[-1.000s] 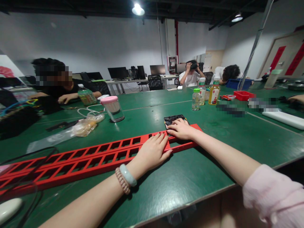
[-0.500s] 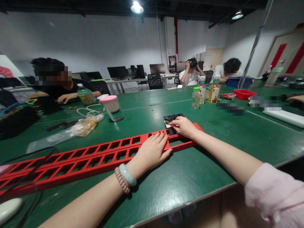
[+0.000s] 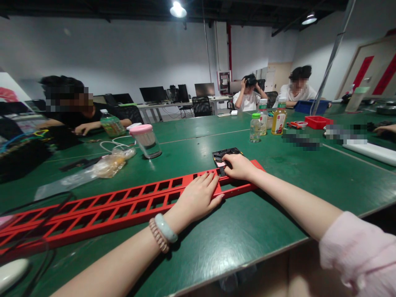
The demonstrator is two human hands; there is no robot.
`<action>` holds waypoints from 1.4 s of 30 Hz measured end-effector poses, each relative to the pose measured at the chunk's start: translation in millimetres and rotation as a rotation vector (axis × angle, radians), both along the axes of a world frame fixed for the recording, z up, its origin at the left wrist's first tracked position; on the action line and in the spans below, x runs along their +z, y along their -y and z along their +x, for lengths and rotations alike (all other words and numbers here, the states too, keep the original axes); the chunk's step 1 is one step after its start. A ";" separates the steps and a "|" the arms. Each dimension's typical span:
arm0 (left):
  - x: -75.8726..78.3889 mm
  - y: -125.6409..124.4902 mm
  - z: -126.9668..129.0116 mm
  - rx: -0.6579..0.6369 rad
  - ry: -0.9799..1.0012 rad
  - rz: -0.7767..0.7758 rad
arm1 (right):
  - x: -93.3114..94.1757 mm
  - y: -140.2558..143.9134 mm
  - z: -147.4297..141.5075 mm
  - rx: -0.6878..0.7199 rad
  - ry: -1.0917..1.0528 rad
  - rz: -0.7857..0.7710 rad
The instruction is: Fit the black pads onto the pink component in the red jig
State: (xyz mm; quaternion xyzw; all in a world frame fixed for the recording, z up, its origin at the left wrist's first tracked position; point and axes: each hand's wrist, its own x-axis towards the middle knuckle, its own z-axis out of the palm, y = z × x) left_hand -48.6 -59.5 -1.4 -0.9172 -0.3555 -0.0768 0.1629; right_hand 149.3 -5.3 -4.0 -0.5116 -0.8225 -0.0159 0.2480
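Observation:
A long red lattice frame point(image 3: 187, 180) with rows of square openings lies across the table. My left hand point(image 3: 198, 193) rests flat on it near its right end, fingers stretched out. My right hand point(image 3: 239, 166) is over the right end of the frame, thumb and fingers curled together in a pinch. Whatever is between those fingertips is too small or hidden to name. Just beyond them sits a flat black part point(image 3: 228, 152) with molded details, partly covered by the hand. A small pink patch point(image 3: 220, 164) shows at its near side.
On the green table point(image 3: 192, 144) stand a pink-lidded glass jar point(image 3: 150, 144) and several drink bottles point(image 3: 279, 119). A plastic bag point(image 3: 114, 163) lies at left, near a dark cable point(image 3: 58, 202). Red tray point(image 3: 317, 122) and blue bin point(image 3: 311, 106) stand at right. Three people sit beyond.
My right hand's fingers have curled in more and shifted slightly. My left hand stays in place on the frame. The person at far right has raised their head.

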 end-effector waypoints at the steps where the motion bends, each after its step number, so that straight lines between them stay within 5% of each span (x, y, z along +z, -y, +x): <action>1: -0.1 0.0 -0.1 0.000 0.003 -0.002 | 0.2 0.6 0.0 -0.011 0.007 -0.008; 42: -2.2 -1.6 1.8 -0.027 0.013 0.017 | -2.1 2.0 1.7 -0.014 0.092 0.007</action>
